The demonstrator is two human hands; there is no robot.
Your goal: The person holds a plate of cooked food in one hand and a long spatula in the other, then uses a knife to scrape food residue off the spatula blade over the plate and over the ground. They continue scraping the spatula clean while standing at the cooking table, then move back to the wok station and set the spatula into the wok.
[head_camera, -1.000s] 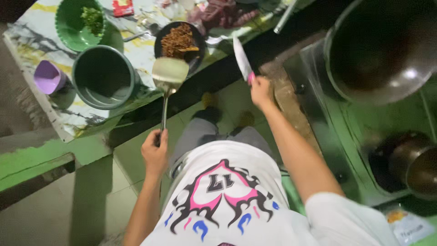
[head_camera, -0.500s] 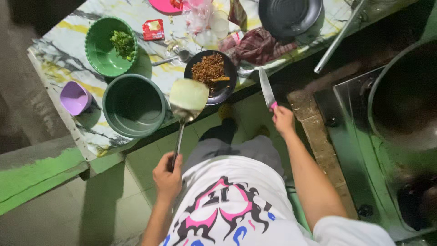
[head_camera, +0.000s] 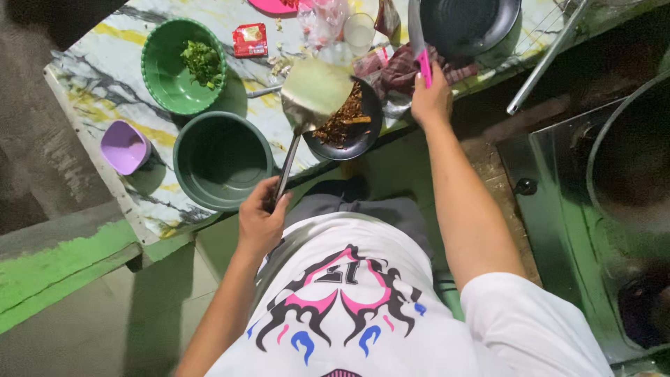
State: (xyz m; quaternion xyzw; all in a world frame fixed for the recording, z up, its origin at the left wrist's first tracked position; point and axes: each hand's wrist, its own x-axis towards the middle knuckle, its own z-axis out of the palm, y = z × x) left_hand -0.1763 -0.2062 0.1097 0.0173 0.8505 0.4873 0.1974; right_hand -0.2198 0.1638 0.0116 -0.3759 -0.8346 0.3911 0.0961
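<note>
So the left hand (head_camera: 259, 222) had its fingers wrapped tight round the long dark handle of a metal spatula (head_camera: 314, 92), whose wide flat blade was held out over the near edge of a black bowl (head_camera: 352, 132) of browned, crumbly fried bits. The right hand (head_camera: 430, 98) was closed on the pink handle of a knife (head_camera: 417, 31), blade pointing away from the person, over a heap of dark red meat in plastic (head_camera: 398, 70). All this sat on a marble-patterned table (head_camera: 91, 84). Just left of the black bowl was a big dark green pot (head_camera: 222, 160), then a small purple cup (head_camera: 123, 146) further left. Behind those, a bright green bowl (head_camera: 162, 77) holding chopped greens, a little red packet (head_camera: 249, 40), and a black pan (head_camera: 469, 24) at the far right. A green stove (head_camera: 586, 230) with a big wok (head_camera: 631, 160) stood to the person's right.
</note>
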